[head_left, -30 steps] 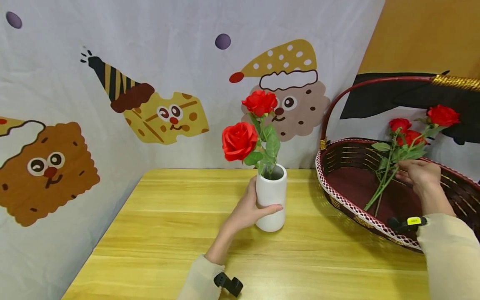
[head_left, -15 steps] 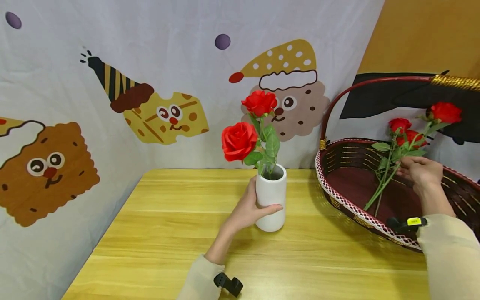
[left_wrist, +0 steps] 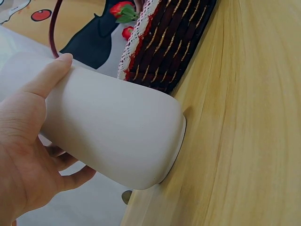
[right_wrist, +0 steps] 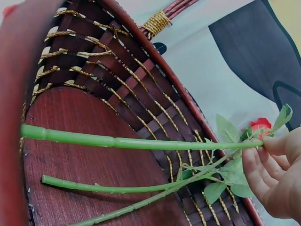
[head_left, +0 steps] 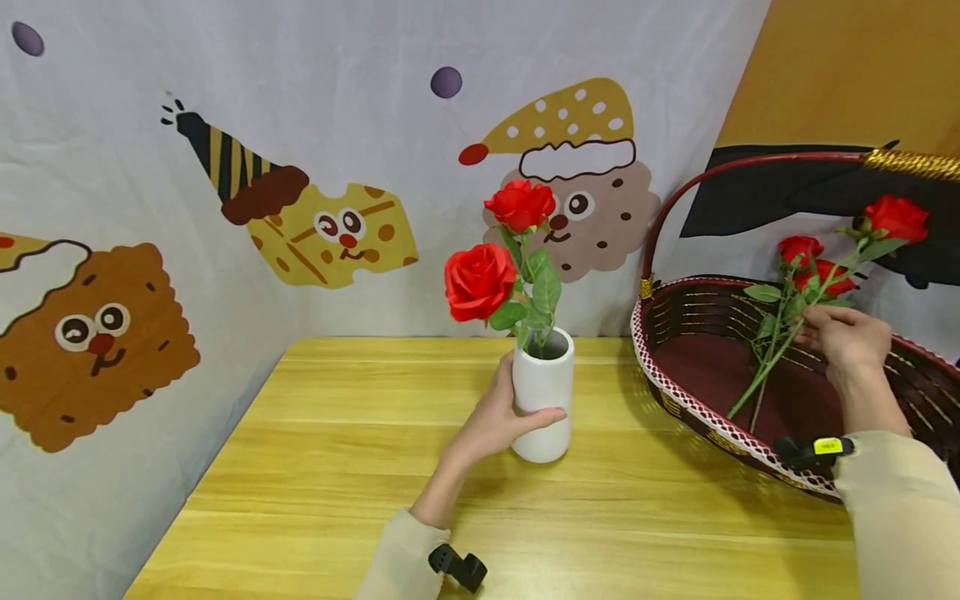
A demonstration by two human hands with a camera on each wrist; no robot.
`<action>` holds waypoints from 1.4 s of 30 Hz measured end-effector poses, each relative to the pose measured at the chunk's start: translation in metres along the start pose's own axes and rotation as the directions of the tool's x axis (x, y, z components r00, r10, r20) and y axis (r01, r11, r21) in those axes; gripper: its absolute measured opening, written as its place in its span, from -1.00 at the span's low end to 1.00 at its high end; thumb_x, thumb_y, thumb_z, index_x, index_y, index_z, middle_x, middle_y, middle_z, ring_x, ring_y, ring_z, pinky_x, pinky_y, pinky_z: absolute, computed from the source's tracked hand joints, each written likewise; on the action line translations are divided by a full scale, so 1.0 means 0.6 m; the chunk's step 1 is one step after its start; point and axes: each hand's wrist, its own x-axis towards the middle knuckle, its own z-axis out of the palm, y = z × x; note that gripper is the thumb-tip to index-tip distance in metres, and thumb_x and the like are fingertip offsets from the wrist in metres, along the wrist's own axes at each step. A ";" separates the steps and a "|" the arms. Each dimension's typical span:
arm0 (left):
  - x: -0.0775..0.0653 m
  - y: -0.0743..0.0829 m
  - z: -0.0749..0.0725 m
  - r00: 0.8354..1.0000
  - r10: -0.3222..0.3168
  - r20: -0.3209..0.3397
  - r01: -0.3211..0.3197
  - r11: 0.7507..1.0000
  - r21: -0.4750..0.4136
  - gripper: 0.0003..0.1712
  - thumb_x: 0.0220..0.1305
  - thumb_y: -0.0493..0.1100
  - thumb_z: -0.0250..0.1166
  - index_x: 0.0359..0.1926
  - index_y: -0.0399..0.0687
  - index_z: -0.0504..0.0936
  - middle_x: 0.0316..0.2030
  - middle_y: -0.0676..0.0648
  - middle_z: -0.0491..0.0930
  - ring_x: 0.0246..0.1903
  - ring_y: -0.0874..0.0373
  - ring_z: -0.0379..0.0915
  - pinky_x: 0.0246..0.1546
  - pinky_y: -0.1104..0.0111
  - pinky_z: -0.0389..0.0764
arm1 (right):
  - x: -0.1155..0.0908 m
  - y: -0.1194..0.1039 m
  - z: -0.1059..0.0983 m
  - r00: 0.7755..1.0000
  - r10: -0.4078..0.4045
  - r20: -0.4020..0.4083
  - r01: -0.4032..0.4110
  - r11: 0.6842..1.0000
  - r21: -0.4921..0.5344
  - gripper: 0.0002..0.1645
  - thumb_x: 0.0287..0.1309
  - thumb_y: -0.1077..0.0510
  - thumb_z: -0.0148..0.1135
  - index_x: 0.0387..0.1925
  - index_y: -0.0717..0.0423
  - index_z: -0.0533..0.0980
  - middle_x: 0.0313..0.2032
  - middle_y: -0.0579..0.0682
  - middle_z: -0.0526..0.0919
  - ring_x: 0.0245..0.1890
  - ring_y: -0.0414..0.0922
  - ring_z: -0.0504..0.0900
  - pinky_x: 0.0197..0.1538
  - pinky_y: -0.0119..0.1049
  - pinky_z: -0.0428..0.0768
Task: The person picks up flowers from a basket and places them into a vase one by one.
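A white vase [head_left: 547,396] stands upright on the wooden table, with two red roses [head_left: 480,282] in its mouth. My left hand [head_left: 491,421] grips its side, thumb across the front; in the left wrist view the fingers [left_wrist: 77,178] wrap behind it. Over the basket, my right hand [head_left: 855,342] pinches the stem of a red rose [head_left: 897,218] between thumb and fingers. In the right wrist view that green stem [right_wrist: 127,142] runs above two other stems lying in the basket. Two more roses [head_left: 799,248] rest there against the far side.
The dark woven basket [head_left: 686,408] with white-and-red trim stands at the table's right. Its red handle [head_left: 750,165] arches high behind the right hand. A cloth backdrop [head_left: 360,75] with cartoon prints hangs behind the wooden table [head_left: 322,467].
My right hand has shifted slightly to the right, and the pinched rose has risen a little, its bloom moving up and right away from the other roses. The left hand and vase stay put.
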 end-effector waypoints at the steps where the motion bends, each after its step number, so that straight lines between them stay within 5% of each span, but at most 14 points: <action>1: 0.000 0.000 0.000 1.000 0.000 0.001 0.000 1.000 -0.001 0.05 0.20 -0.05 0.52 0.50 0.20 0.01 0.28 0.07 0.33 0.16 0.15 0.41 0.20 0.11 0.45 | 0.000 0.000 0.000 1.000 -0.003 -0.001 0.003 1.000 -0.009 -0.59 0.39 0.27 0.17 -0.57 -0.15 0.62 -0.65 -0.26 0.63 -0.68 -0.28 0.64 -0.59 -0.45 0.60; 24: 0.001 -0.001 0.000 1.000 0.003 -0.003 -0.003 1.000 0.003 0.06 0.19 -0.05 0.52 0.51 0.18 0.00 0.29 0.06 0.33 0.17 0.14 0.41 0.20 0.11 0.45 | -0.024 -0.044 0.014 0.999 -0.051 -0.010 0.052 0.986 0.155 -0.80 0.31 0.24 0.30 -0.44 -0.03 0.69 -0.49 -0.21 0.63 -0.64 -0.24 0.68 -0.56 -0.42 0.62; 33: 0.002 0.002 0.000 1.000 -0.002 -0.002 0.002 1.000 0.010 0.03 0.19 -0.04 0.52 0.49 0.16 0.03 0.27 0.05 0.34 0.16 0.13 0.42 0.20 0.11 0.44 | -0.021 -0.055 0.027 0.988 -0.038 -0.148 0.049 0.996 0.072 -0.78 0.37 0.21 0.24 -0.38 -0.14 0.65 -0.30 -0.23 0.56 -0.59 -0.33 0.60 -0.53 -0.53 0.57; 42: 0.001 0.002 0.000 1.000 0.009 -0.016 -0.008 1.000 0.014 0.05 0.18 -0.05 0.53 0.50 0.12 0.03 0.27 0.01 0.36 0.15 0.10 0.43 0.19 0.09 0.45 | -0.033 -0.063 0.033 0.994 -0.047 -0.102 0.066 0.979 0.191 -0.95 0.23 0.18 0.40 -0.33 -0.06 0.69 -0.36 -0.18 0.61 -0.55 -0.28 0.63 -0.47 -0.49 0.62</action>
